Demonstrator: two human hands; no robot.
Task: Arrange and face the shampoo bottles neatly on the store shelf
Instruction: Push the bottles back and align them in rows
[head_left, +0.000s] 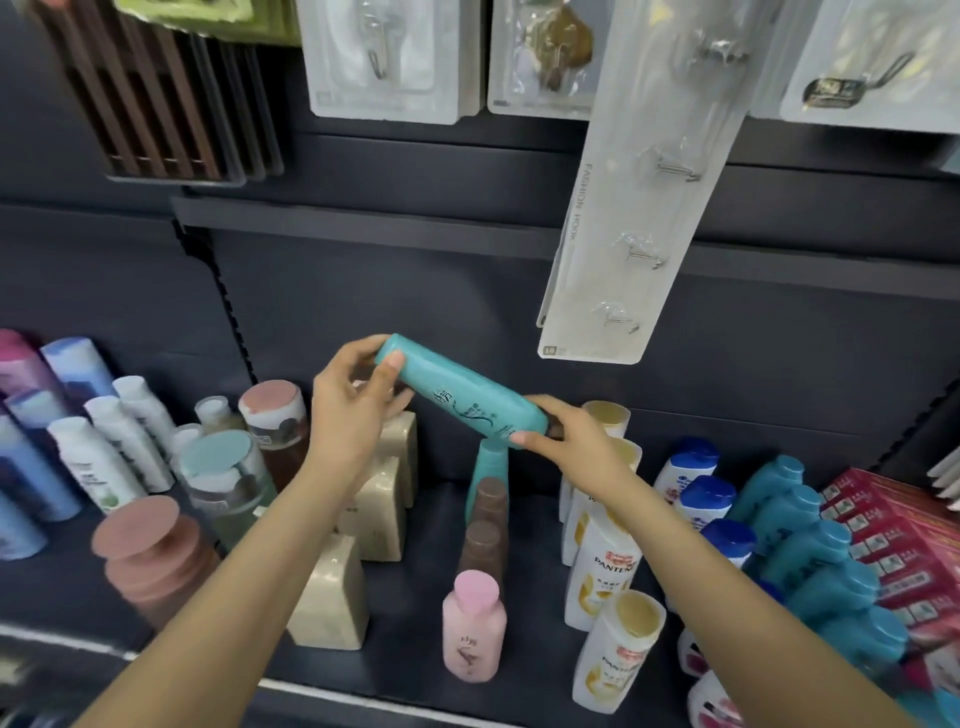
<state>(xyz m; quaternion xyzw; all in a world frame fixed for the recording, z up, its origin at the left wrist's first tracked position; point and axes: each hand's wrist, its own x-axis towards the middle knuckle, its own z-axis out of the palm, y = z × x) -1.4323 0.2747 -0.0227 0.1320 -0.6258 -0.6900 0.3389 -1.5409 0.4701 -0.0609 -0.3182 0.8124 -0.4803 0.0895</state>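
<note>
Teal bottle: being held nearly sideways in mid-air above the dark shelf, in front of the back panel, touching nothing but the 2 hands.
Left hand: gripping the bottle's upper-left end, fingers curling over the top edge and thumb pressing on the near face.
Right hand: pinching the lower-right end, fingers wrapping the far side, thumb lying along the near edge.
Below the bottle: standing upright, a 2nd teal bottle at the back of a single-file row, followed toward the front by 2 brown-capped bottles and 1 pink bottle.
Left of the row: sitting in a line, several beige boxes, partly hidden by the left forearm.
Right of the row: lining up front to back, white Pantene bottles with gold caps, then white bottles with blue caps, then teal bottles, then red cartons.
Far left: standing in rows, white bottles and blue bottles.
Overhead: hanging just above the scene, a clear hook pack reading FASHION HOOK.
</note>
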